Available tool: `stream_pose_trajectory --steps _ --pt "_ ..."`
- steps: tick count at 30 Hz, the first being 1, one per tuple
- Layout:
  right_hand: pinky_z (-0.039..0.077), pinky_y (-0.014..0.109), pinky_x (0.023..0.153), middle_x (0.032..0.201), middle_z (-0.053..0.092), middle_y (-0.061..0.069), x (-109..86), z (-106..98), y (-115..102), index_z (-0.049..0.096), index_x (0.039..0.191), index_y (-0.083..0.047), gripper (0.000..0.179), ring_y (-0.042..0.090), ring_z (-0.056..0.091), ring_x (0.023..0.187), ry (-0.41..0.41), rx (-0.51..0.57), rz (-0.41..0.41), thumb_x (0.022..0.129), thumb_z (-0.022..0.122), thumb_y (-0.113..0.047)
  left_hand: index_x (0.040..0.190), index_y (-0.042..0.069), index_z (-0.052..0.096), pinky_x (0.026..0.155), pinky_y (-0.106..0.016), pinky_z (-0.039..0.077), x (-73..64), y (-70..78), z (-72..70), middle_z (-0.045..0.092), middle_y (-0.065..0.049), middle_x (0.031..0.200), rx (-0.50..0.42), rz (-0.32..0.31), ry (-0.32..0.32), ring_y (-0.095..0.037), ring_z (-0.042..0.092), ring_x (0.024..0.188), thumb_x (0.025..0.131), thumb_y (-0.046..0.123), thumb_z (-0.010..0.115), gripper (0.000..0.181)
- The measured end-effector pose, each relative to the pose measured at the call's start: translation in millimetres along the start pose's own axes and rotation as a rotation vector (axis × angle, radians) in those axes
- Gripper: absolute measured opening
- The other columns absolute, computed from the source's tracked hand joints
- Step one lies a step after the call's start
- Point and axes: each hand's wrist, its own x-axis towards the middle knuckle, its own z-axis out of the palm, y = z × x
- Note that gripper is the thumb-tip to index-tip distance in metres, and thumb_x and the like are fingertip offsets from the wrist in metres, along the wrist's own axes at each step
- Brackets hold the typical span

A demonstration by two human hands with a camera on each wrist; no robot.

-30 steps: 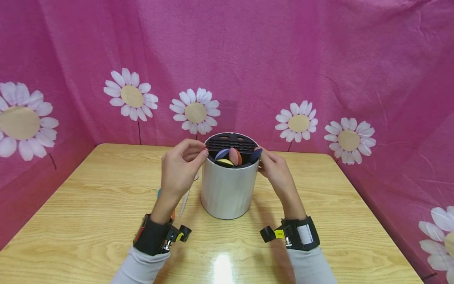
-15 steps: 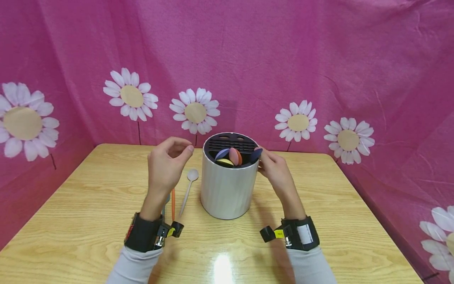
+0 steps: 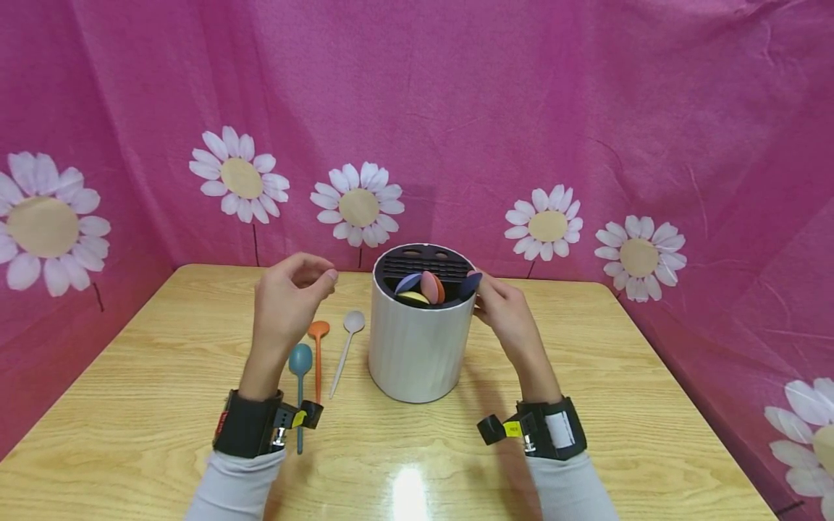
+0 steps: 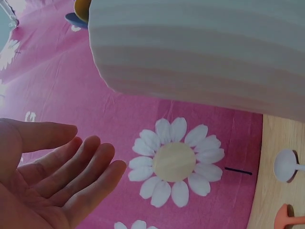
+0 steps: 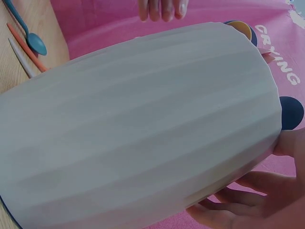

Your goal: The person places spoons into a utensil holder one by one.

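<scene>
A white ribbed utensil holder with a black slotted insert stands upright on the table. Several coloured spoons rest inside, heads up: lavender, pink, yellow and dark blue. My right hand holds the holder at its right rim; in the right wrist view the thumb is at the rim beside the dark blue spoon, the fingers along the outer wall. My left hand hovers left of the holder, fingers loosely bent, holding nothing in the left wrist view.
Three spoons lie on the wooden table left of the holder: teal, orange and pale grey. The left forearm passes over part of them. A pink cloth with printed daisies hangs behind and beside the table.
My left hand has moved away leftward from the holder's left rim, uncovering the spoons on the table. My right hand and the holder have stayed in place.
</scene>
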Motion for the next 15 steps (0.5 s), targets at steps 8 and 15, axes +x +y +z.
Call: stream_pose_trajectory --steps 8,15 --pt "0.045 0.044 0.096 0.133 0.056 0.009 0.1 -1 1 0.054 0.138 -0.008 0.054 0.024 0.055 0.115 0.002 -0.012 0.005 0.100 0.050 -0.047 0.096 0.004 0.071 0.056 -0.030 0.051 1.9 -8.3 -2.4 0.071 -0.009 0.081 0.124 -0.067 -0.087 -0.018 0.067 0.072 0.090 0.012 0.070 0.010" --pt "0.046 0.042 0.095 0.133 0.055 0.008 -0.6 0 0 0.055 0.137 -0.008 0.052 0.022 0.055 0.116 -0.006 -0.002 -0.004 0.101 0.050 -0.045 0.096 0.003 0.071 0.055 -0.033 0.048 3.1 -16.7 -4.9 0.070 -0.012 0.082 0.242 -0.085 -0.167 -0.022 0.066 0.071 0.090 0.014 0.068 0.012"
